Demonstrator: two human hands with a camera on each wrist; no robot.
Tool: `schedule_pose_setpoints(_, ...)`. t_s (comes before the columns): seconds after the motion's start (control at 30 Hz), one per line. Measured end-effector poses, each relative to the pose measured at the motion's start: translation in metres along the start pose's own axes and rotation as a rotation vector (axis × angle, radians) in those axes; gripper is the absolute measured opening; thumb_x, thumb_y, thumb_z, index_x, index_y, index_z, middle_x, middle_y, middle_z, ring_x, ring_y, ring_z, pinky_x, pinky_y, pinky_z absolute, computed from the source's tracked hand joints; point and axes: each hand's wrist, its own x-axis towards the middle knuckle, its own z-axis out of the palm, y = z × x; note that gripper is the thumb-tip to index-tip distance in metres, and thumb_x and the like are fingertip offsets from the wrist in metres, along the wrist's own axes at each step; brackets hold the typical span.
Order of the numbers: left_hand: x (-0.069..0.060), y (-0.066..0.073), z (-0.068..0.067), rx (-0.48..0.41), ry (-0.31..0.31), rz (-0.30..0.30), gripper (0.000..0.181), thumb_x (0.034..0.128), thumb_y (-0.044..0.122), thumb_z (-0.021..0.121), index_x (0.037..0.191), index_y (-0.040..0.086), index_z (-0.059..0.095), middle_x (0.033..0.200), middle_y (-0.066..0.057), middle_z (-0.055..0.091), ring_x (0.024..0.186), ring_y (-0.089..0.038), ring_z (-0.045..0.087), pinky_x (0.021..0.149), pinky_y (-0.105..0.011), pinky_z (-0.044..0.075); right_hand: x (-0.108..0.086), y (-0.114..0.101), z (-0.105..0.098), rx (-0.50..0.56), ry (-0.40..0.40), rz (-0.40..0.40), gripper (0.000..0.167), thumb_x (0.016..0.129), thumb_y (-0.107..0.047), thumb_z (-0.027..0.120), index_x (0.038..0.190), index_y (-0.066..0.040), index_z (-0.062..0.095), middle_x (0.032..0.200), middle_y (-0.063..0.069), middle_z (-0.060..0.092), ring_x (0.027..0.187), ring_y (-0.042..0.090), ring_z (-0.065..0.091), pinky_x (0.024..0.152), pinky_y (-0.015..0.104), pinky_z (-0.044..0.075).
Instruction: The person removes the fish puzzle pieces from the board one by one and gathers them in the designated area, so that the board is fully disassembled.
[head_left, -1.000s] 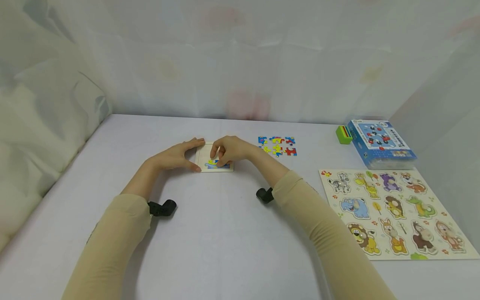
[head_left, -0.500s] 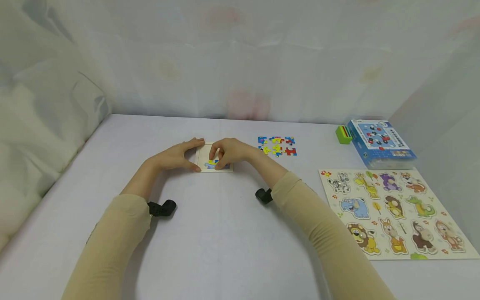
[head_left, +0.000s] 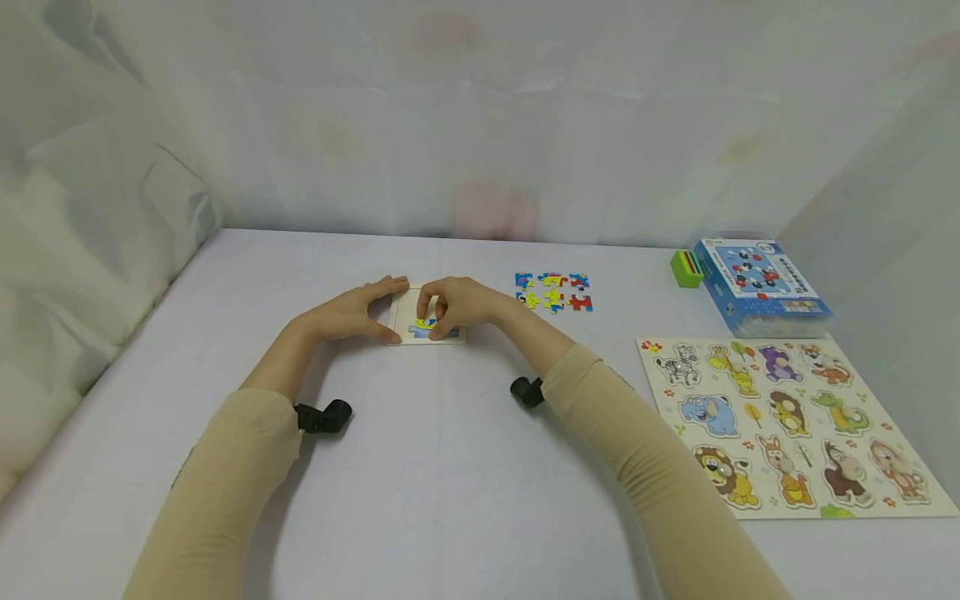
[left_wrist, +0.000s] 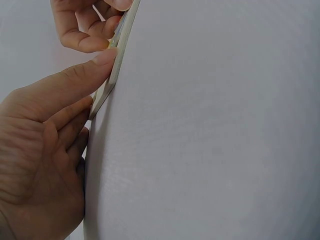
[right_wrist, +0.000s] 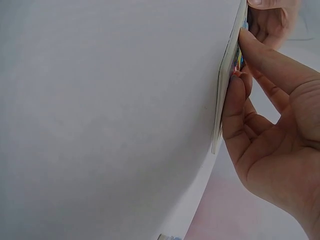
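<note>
A small pale puzzle tray [head_left: 405, 312] lies on the white table, with yellow and blue jigsaw pieces [head_left: 420, 331] along its near side. My left hand [head_left: 348, 312] holds the tray's left end, thumb at the near edge and fingers toward the far corner. Over the tray, my right hand [head_left: 461, 302] has its fingers curled, and thumb and fingertips pinch at a jigsaw piece, mostly covered by the hand. In the right wrist view, red and yellow bits [right_wrist: 237, 67] show beside those fingertips. Right of the hand lie several loose jigsaw pieces [head_left: 553, 292] in rows.
A large animal board [head_left: 757, 417] lies at the right. Behind it stand a blue box [head_left: 765, 287] with a molecule picture and a small green block-like item [head_left: 686, 269]. White cloth hangs behind the table and at both sides.
My right hand has shifted slightly left and down over the tray, showing a bit less of the pieces' yellow part. The left hand and the loose pieces stay in place.
</note>
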Motion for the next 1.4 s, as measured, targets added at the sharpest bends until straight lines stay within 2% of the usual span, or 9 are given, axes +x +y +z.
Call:
schedule_pose_setpoints(0.5, 0.0016, -0.0001, 0.0014, -0.015, 0.004, -0.004, 0.098, 0.0778, 0.038, 0.081, 0.158, 0.026, 0.024, 0.170, -0.005, 0.005, 0.157, -0.037, -0.001, 0.121, -0.070, 0.004, -0.0006, -0.0021, 0.0005, 0.007, 0.014, -0.005, 0.032, 0.081, -0.016, 0.081, 0.106, -0.016, 0.060, 0.082, -0.001, 0.057, 0.066, 0.010, 0.051, 0.065, 0.021, 0.039)
schedule_pose_setpoints(0.97, 0.0007, -0.0011, 0.0010, -0.018, 0.006, -0.003, 0.099, 0.0779, 0.038, 0.081, 0.158, 0.026, 0.024, 0.170, -0.003, 0.005, 0.156, -0.040, -0.002, 0.122, -0.069, 0.003, -0.0005, 0.0008, -0.0007, 0.058, 0.015, -0.015, 0.017, 0.091, -0.010, 0.068, 0.108, -0.012, 0.066, 0.086, 0.000, 0.062, 0.070, 0.011, 0.055, 0.063, 0.019, 0.045)
schedule_pose_setpoints(1.4, 0.0010, -0.0013, 0.0001, -0.011, -0.004, -0.012, 0.100, 0.0774, 0.039, 0.081, 0.158, 0.028, 0.023, 0.170, 0.001, 0.004, 0.156, -0.042, -0.004, 0.121, -0.071, 0.003, 0.0001, 0.0008, -0.0018, 0.069, 0.016, 0.000, 0.016, 0.090, -0.009, 0.068, 0.106, -0.011, 0.066, 0.082, -0.002, 0.061, 0.065, 0.010, 0.054, 0.061, 0.019, 0.046)
